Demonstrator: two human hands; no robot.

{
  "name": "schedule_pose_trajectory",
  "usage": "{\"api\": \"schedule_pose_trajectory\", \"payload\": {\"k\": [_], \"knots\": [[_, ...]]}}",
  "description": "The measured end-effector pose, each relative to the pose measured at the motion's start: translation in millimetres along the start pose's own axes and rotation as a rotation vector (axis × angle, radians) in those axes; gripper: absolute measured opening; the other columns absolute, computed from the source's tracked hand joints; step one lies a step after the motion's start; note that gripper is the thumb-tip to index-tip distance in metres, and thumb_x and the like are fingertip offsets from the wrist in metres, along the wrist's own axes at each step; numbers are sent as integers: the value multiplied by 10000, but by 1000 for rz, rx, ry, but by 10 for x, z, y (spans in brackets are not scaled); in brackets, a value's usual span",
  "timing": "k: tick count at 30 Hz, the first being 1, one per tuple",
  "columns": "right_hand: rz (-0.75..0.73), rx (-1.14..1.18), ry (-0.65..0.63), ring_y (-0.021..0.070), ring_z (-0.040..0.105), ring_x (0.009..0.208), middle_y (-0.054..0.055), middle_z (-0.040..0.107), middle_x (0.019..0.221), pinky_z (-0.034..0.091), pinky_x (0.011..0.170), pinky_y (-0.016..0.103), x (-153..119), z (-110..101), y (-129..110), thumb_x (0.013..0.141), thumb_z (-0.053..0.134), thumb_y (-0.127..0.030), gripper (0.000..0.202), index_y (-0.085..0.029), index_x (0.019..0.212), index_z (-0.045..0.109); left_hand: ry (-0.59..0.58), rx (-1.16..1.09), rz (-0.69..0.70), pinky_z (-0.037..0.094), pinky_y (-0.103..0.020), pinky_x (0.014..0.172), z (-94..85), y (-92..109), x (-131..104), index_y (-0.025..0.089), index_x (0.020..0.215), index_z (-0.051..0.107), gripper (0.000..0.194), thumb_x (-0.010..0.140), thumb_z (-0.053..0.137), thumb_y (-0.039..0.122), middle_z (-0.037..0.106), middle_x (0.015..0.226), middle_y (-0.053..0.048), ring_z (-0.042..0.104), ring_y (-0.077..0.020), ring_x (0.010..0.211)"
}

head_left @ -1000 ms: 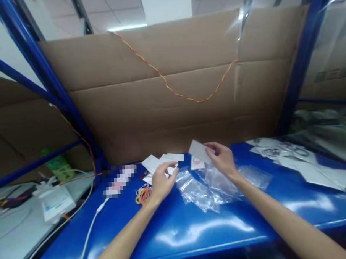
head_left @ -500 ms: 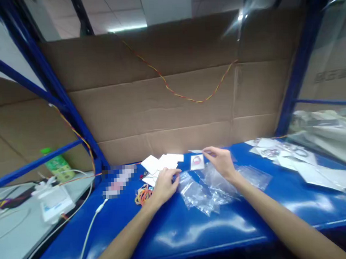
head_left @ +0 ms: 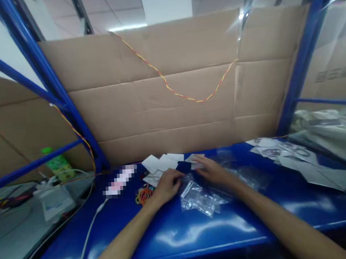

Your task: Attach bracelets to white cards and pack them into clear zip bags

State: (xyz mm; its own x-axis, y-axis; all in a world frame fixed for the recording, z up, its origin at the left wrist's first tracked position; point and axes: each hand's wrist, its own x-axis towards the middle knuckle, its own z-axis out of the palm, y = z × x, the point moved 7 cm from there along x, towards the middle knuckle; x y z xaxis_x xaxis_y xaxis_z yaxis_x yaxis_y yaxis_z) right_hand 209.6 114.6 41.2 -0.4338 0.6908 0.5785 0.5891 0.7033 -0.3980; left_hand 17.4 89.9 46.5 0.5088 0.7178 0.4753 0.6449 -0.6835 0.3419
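My left hand [head_left: 168,186] rests beside the white cards [head_left: 160,163], its fingers curled, with the fingertips at the edge of the clear plastic bags [head_left: 197,195]. Whether it pinches a bag is too small to tell. Over the small white card [head_left: 194,160] lies my right hand [head_left: 212,171], fingers spread and reaching across it. Colourful bands [head_left: 144,194] lie left of my left hand. More clear bags [head_left: 251,175] sit partly behind my right forearm.
Cards with ring-shaped items [head_left: 277,152] lie at the back right of the blue table [head_left: 206,235]. A blurred-out object [head_left: 120,181] with a white cable is at the left. Further left are a green bottle [head_left: 58,164] and wires. Cardboard [head_left: 174,106] stands behind.
My right hand has moved left and down, from beyond the small card to over it, and its fingers have spread. My left hand has shifted only slightly.
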Motion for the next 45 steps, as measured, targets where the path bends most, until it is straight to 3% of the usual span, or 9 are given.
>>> {"api": "schedule_pose_trajectory", "payload": {"k": [8,11,14,21,25,29,37,40,45], "knots": [[7,-38,-68,301,541,1391,140,579,1498,456,1132,466,3,29,-32,958,554,-198,428,-206,1378,634,63,-119,-19,593,-349,880,-38,-40,3,195,1318,660,594,800,460,-16,744,1203,-84,720,-208,943],[43,-75,-67,304,640,1264,130,660,1400,502,1052,448,3,-23,-58,969,552,-214,421,-207,1385,614,101,-89,-26,587,-378,903,-86,-96,16,179,1282,666,554,812,438,-8,733,1183,-100,709,-226,973],[77,-117,-70,304,687,1160,127,707,1325,492,1007,457,19,-73,-86,1000,534,-256,397,-206,1390,592,132,-17,-33,537,-433,1022,-129,-177,23,203,1220,685,483,837,457,16,722,1203,-97,671,-254,1119],[108,-194,-83,331,650,1185,159,704,1316,427,1007,496,32,-97,-76,1033,503,-359,401,-199,1385,609,179,211,-139,451,-541,1113,-222,-495,-17,188,1256,675,410,848,655,161,652,1378,-151,582,-349,1298],[109,-221,-127,338,607,1260,173,638,1420,412,1034,514,0,-36,-48,1038,488,-387,441,-191,1421,586,163,246,-166,471,-546,1091,-204,-612,-40,185,1203,705,338,889,689,310,716,1292,-149,643,-353,1229],[99,-239,-143,336,575,1298,176,591,1472,408,1041,508,-8,-9,-48,1040,490,-384,411,-193,1380,619,155,254,-150,485,-528,1084,-168,-612,-44,175,1188,713,352,900,688,376,732,1261,-151,660,-348,1209],[72,-246,-93,331,573,1253,161,643,1354,399,1034,517,32,-143,-188,1003,558,-329,252,-221,1137,741,166,241,-107,517,-512,1041,-152,-551,-15,177,1102,727,259,883,686,309,755,1178,-151,688,-341,1135],[19,-142,-93,306,599,1219,122,678,1290,426,1012,487,35,-146,-297,968,593,-270,171,-232,1022,751,164,239,-90,511,-485,1040,-155,-505,12,184,1019,736,180,931,629,298,775,1100,-124,704,-312,1077],[-32,-56,-152,278,650,1185,79,736,1222,440,1019,459,8,-44,-386,901,627,-179,158,-242,927,770,208,241,-79,475,-462,1072,-274,-433,56,202,1010,736,269,1018,480,284,791,1062,-82,714,-265,1037]]}}
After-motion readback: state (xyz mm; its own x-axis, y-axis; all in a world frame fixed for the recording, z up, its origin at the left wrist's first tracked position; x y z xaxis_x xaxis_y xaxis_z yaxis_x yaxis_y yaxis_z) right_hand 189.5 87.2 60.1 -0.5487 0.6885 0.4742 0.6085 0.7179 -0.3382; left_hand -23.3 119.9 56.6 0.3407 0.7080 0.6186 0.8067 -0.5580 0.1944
